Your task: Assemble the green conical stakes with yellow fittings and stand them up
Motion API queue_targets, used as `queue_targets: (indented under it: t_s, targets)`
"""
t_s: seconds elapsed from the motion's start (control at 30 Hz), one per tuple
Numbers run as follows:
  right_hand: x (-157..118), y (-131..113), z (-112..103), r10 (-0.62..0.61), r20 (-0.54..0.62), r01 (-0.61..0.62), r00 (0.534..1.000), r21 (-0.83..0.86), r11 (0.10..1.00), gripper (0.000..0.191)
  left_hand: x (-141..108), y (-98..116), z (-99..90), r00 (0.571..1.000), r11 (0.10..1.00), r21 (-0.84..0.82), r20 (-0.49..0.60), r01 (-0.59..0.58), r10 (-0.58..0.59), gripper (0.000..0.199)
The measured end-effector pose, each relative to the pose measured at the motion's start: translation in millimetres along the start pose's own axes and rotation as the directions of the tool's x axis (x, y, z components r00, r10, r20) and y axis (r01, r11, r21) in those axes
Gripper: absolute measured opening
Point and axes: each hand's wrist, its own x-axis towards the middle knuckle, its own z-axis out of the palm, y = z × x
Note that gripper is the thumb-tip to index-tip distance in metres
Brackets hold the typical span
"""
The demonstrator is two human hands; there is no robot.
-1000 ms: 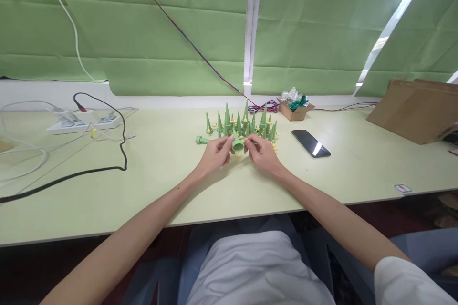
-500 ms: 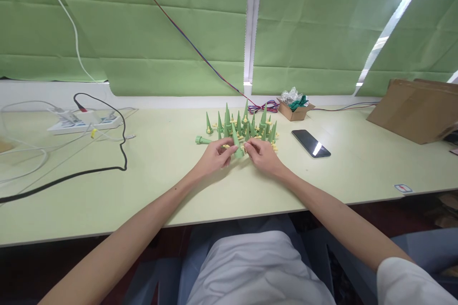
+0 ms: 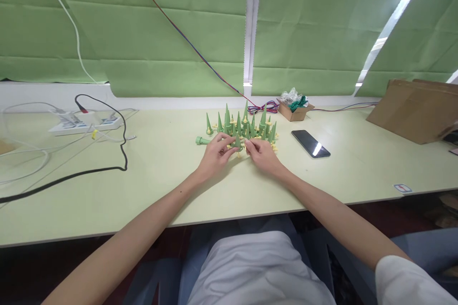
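Note:
Between my two hands a small green plastic cone (image 3: 238, 142) points upward, with yellow bits at its base. My left hand (image 3: 214, 155) pinches this cone from the left with thumb and forefinger. Just to the right, my right hand (image 3: 264, 153) is closed in a pinch; whatever its fingertips hold is too small to name. Behind both hands stands a cluster of several green cones (image 3: 227, 116), many with small yellow pieces at their bases. A green piece with a ridged round end (image 3: 201, 140) lies on its side, left of the cluster.
A black phone (image 3: 310, 143) lies right of the cones on the pale table (image 3: 143, 214). Behind it sit a small cardboard box (image 3: 295, 113) and coiled wires (image 3: 268, 106). A power strip (image 3: 86, 125) with cables occupies the left; a big cardboard piece (image 3: 411, 109) leans far right.
The long tilted cone previously at my left fingers no longer shows there; a shorter-looking upright cone with yellow at its base is there now. My left hand has shifted slightly; my right barely moved.

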Motion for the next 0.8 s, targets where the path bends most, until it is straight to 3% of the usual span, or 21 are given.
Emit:
queue_targets:
  t_s: [0.17, 0.37, 0.63, 0.8]
  targets:
    - [0.4, -0.7, 1.3, 0.02, -0.084, -0.016, 0.996, 0.042, 0.999, 0.043, 1.4, 8.4, 2.1, 0.986, 0.988, -0.049, -0.077, 0.146, -0.149, 0.022]
    - [-0.5, -1.5, 0.6, 0.025, -0.032, -0.02, 0.999, 0.138, 0.99, 0.036, 2.2, 16.5, -3.8, 0.935, 0.924, -0.143, 0.054, 0.355, -0.35, 0.046]
    - [-1.9, -0.7, -0.7, -0.006, 0.022, 0.003, 1.0, 0.132, 0.991, 0.039, 0.1, 13.0, -3.9, 0.929, 0.92, -0.148, 0.137, 0.363, -0.344, 0.045]
    - [-2.8, 0.6, -1.4, -0.018, 0.028, 0.015, 0.999, 0.097, 0.995, 0.044, -1.3, 9.8, -3.9, 0.948, 0.946, -0.126, 0.159, 0.298, -0.277, 0.039]
